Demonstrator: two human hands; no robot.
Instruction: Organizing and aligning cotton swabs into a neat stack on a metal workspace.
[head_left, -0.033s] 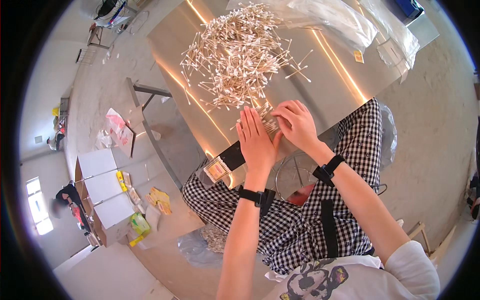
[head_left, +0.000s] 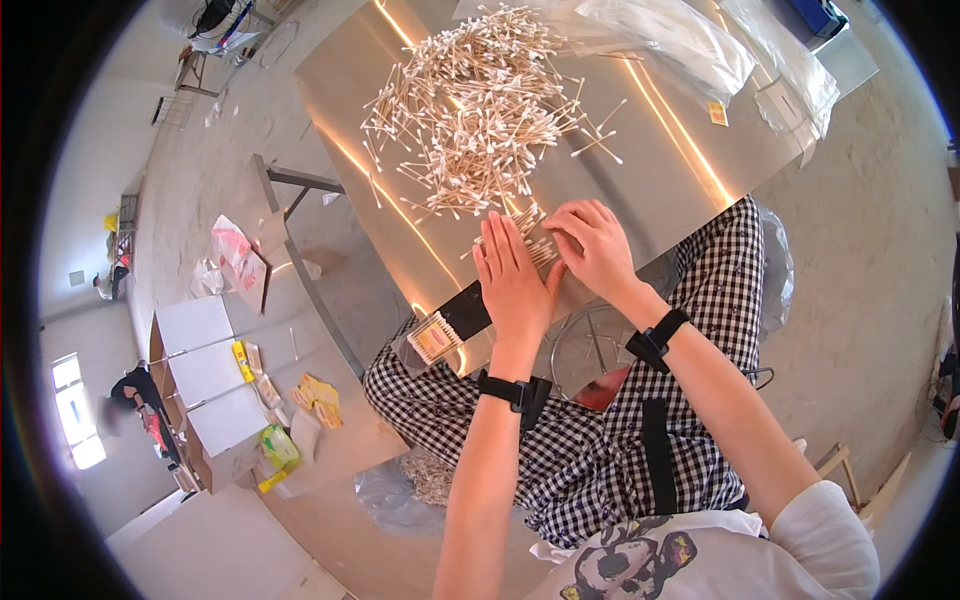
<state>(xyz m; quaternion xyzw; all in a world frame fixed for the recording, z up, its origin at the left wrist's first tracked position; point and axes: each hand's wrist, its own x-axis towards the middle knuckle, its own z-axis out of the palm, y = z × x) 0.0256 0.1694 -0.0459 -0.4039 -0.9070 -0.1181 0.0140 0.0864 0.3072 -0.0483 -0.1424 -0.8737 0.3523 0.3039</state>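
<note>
A big loose heap of cotton swabs [head_left: 480, 120], with white tips and pale sticks, lies on the shiny metal table [head_left: 640, 190]. At the near edge, a small bunch of swabs [head_left: 540, 250] sits between my hands. My left hand [head_left: 512, 280] lies flat along it, fingers stretched out and close together. My right hand [head_left: 592, 245] is at its right side with bent fingers, the fingertips close to the thumb; what they pinch, if anything, is hidden. Left of my left hand are a dark strip [head_left: 467, 312] and a clear pack of swabs with a yellow label [head_left: 434, 340].
Clear plastic bags [head_left: 680, 40] lie across the table's far right, near a small yellow card [head_left: 717, 113]. To the left, a lower surface holds an open carton [head_left: 215, 375] and yellow and green packets [head_left: 280, 447]. Another person [head_left: 145, 400] is at far left.
</note>
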